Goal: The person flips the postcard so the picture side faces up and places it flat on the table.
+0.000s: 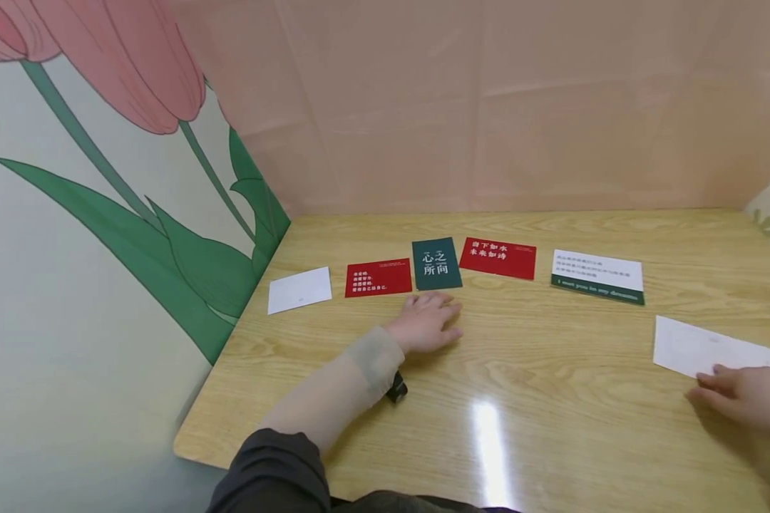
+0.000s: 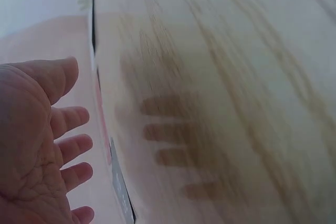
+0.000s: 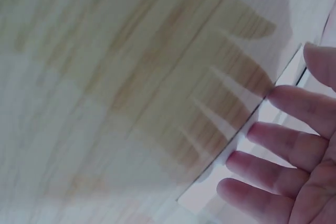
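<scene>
My left hand (image 1: 425, 324) is spread over the table just below a dark green card (image 1: 437, 263) with white characters; the left wrist view shows its palm holding nothing. At the far right, my right hand (image 1: 747, 399) is at the near edge of a blank white card (image 1: 706, 347). The right wrist view shows the fingers extended over this card's edge, thumb apart from them. Left of the green card lies a red card (image 1: 378, 278), then a white card (image 1: 300, 291). To its right are another red card (image 1: 498, 258) and a white card with a green band (image 1: 597, 276).
The cards lie in a loose arc on a wood-grain table (image 1: 552, 399). A pink sheet (image 1: 475, 107) hangs behind it, and a wall with painted tulips (image 1: 135, 64) borders the left. Light glares off the table near the front.
</scene>
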Available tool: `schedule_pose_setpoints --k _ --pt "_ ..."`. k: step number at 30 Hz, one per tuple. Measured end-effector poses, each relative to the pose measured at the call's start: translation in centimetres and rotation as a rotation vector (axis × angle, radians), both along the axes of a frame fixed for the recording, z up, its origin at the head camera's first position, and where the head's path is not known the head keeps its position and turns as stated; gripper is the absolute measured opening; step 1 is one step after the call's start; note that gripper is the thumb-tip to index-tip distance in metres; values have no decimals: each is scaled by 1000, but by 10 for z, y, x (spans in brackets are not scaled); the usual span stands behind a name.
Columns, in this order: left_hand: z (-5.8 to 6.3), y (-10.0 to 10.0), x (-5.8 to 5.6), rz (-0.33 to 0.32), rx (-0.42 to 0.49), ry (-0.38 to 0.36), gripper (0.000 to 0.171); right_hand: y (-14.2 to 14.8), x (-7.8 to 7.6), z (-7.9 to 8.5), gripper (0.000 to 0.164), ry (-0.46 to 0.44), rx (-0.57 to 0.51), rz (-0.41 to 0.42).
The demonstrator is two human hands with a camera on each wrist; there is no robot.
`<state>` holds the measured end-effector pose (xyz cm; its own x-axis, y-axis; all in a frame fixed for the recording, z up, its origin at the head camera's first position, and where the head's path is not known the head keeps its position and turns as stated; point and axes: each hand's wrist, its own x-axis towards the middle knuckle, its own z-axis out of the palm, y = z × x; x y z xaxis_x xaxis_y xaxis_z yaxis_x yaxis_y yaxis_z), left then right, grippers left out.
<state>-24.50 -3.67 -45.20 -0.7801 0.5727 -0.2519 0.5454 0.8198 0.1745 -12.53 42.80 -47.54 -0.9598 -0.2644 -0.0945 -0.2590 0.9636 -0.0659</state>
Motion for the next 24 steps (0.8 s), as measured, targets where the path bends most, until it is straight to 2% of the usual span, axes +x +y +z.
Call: schedule_pose_setpoints --k 6,9,15,20,24 --pt "0 3 4 -25 -7 -7 63 -37 2 9 45 -68 -13 82" --pt "1 5 6 -33 -6 -12 63 -64 -2 14 44 -66 -42 139" --pt "2 8 11 -50 -4 -13 64 -122 -16 23 46 -75 -77 246" --pt "1 9 13 -45 4 -27 64 -169 -27 29 49 -125 -96 303" --pt "0 7 14 -40 0 -24 64 -200 -36 30 48 -124 -101 341"
